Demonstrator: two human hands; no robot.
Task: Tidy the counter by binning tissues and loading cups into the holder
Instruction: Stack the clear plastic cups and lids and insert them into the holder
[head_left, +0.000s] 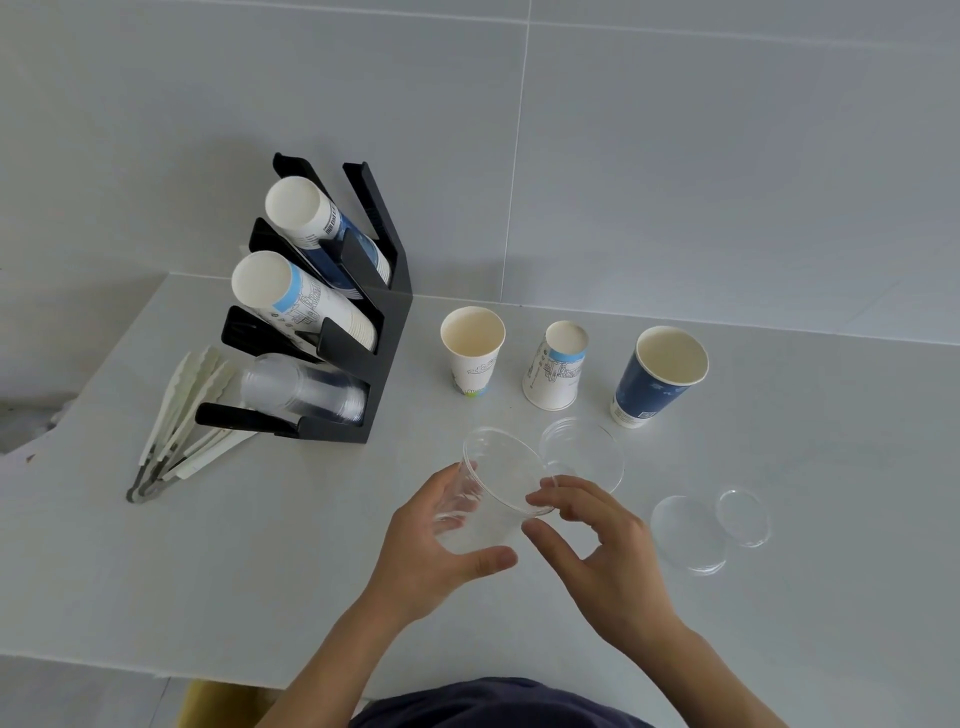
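My left hand (431, 545) grips a clear plastic cup (493, 483) tilted above the counter, its mouth facing up and right. My right hand (597, 540) touches the cup's rim with its fingertips, fingers spread. Just behind stands a second clear cup (587, 452). A black three-tier cup holder (384, 322) at the back left carries stacks of paper cups in its upper two slots and clear cups (306, 389) in the lowest. Three paper cups stand in a row: a white one (472, 353), an upside-down white one (556, 369) and a dark blue one (660, 379).
Two clear lids (685, 530) (743, 514) lie on the white counter (208, 561) to the right of my hands. White tongs (182, 421) lie left of the holder. The counter's front edge runs along the bottom left; a tiled wall stands behind.
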